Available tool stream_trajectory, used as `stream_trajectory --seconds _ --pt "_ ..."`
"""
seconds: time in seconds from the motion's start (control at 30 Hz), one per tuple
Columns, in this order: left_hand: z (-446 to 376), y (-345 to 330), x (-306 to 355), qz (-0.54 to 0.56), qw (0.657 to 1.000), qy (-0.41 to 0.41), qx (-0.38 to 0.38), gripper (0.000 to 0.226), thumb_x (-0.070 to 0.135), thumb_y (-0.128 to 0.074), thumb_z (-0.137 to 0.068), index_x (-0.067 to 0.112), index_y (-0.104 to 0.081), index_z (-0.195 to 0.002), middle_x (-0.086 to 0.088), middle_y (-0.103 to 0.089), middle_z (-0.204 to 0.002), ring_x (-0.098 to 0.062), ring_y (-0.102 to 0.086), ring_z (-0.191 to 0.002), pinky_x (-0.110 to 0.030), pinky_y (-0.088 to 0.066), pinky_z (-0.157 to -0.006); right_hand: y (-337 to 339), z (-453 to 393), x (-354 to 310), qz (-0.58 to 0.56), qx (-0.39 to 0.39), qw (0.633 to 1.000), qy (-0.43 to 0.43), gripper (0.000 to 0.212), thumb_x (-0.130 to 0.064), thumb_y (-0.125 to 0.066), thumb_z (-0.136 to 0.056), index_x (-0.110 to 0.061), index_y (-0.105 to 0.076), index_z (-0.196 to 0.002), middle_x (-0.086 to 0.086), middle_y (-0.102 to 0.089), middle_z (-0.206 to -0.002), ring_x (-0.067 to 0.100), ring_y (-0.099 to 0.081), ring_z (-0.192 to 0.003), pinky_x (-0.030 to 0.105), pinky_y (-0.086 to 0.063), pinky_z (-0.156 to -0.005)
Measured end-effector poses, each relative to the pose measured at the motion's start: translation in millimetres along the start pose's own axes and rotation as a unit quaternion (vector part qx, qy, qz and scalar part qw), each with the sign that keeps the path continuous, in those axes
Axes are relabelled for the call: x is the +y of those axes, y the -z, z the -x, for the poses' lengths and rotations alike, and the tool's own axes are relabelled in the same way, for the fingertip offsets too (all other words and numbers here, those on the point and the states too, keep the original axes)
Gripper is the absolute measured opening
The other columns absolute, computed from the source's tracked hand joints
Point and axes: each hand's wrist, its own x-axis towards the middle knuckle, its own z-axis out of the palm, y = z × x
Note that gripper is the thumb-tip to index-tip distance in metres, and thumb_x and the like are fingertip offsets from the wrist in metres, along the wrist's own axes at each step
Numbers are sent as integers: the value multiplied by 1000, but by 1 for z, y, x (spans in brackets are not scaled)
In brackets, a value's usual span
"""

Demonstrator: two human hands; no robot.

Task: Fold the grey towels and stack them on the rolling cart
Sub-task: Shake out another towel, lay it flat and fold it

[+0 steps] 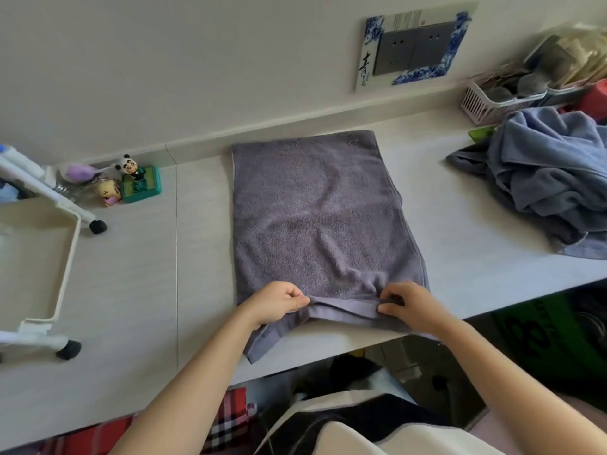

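Far left: white rolling cart point(49, 205) lying on its side on the pale desk point(138, 290), two black casters toward the near side; its tray faces the camera and shows nothing in it.

Just right of the cart, against the wall: small figurines. A panda-hooded figure point(129, 167) stands on a green base point(141, 187); a yellow-haired figure point(110, 192) sits beside it; a purple item behind them is too blurred to identify.

Centre: grey towel point(315, 218) spread flat on the desk, long axis running from the wall toward the near edge. Near hem is bunched and a loose corner hangs toward the desk edge at lower left.

Left hand point(279, 303): fingers curled closed, pinching the near hem of the towel.

Right hand point(407, 303): fingers bent down onto the same hem, thumb and fingertips gripping the fold.

Wall above: grey double socket plate point(412, 49) framed by a blue-and-white decorative surround bearing a large black character, "青"; smaller print is unreadable.

Right: heap of unfolded towels point(551, 172), blue-grey and darker grey, on the desk.

Far right rear: pink slotted basket point(483, 100) holding grey rounded items, not identifiable. A second container behind it holds pale, crinkled material.
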Motion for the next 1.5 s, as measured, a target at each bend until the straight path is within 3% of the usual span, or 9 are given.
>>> stream_trajectory --seconds 0.27,0.47,0.6,0.73,0.8,1.0,1.13,1.27,1.5 --pt "-27 47 51 -145 986 23 -79 25 39 -60 -90 15 -68 -93 2 -62 -87 -9 -52 -83 -24 -40 -79 100 -68 -19 80 -237 968 -27 34 -48 -56 -88 -15 -63 -95 -3 -62 -87 13 -53 -77 27 -41 -76" --pt "-66 73 76 -279 956 89 -36 70 63 -27 -94 4 -63 -102 -13 -60 -116 -25 -56 -108 -31 -36 -85 108 -124 -29 122 -219 968 -21 64 -64 -27 -91 -12 -59 -110 0 -59 -110 21 -53 -106 33 -38 -91" --pt "-67 71 56 -345 935 75 -12 39 59 -53 -86 21 -55 -82 -2 -58 -92 -20 -54 -84 -31 -38 -71 102 -130 -19 168 -237 956 30 40 -56 -58 -84 -19 -58 -100 1 -63 -97 23 -58 -92 27 -40 -69" --pt "-67 73 49 -353 930 18 98 37 44 -43 -97 15 -51 -75 -6 -55 -88 -28 -57 -92 -35 -42 -75 105 -146 -10 184 -183 965 34 27 -41 -58 -89 -16 -59 -98 4 -62 -96 24 -57 -91 27 -37 -70" --pt "-71 72 50 -376 913 -7 158 36 42 -38 -99 13 -55 -86 -6 -55 -97 -28 -56 -98 -36 -41 -79 109 -154 -8 167 -134 977 7 22 -44 -60 -87 -24 -51 -89 -2 -57 -90 20 -51 -83 27 -36 -69" --pt "-87 56 42 -499 845 29 188 40 44 -33 -98 16 -57 -113 -6 -55 -120 -25 -47 -117 -38 -34 -93 105 -167 4 213 -104 971 -22 41 -52 -62 -83 -24 -54 -111 -1 -63 -106 21 -59 -98 26 -39 -69" --pt "-80 69 34 -498 840 60 206 34 44 -37 -99 17 -57 -103 -6 -67 -104 -26 -59 -102 -36 -30 -91 116 -165 20 170 -87 980 -63 36 -48 -66 -80 -21 -51 -98 2 -60 -96 23 -54 -87 27 -36 -65" --pt "-78 73 16 -500 804 -35 319 29 31 -79 -74 14 -58 -63 -3 -61 -55 -25 -59 -54 -35 -26 -69 110 -162 33 83 -55 990 -97 31 -40 -71 -79 -21 -47 -85 3 -54 -86 23 -52 -82 30 -36 -64" --pt "-78 65 12 -433 801 -71 407 30 26 -60 -85 8 -52 -62 -10 -55 -55 -31 -54 -49 -36 -41 -54 106 -151 31 -48 18 996 -79 28 -30 -65 -86 -5 -56 -81 7 -54 -73 25 -49 -70 30 -32 -56"
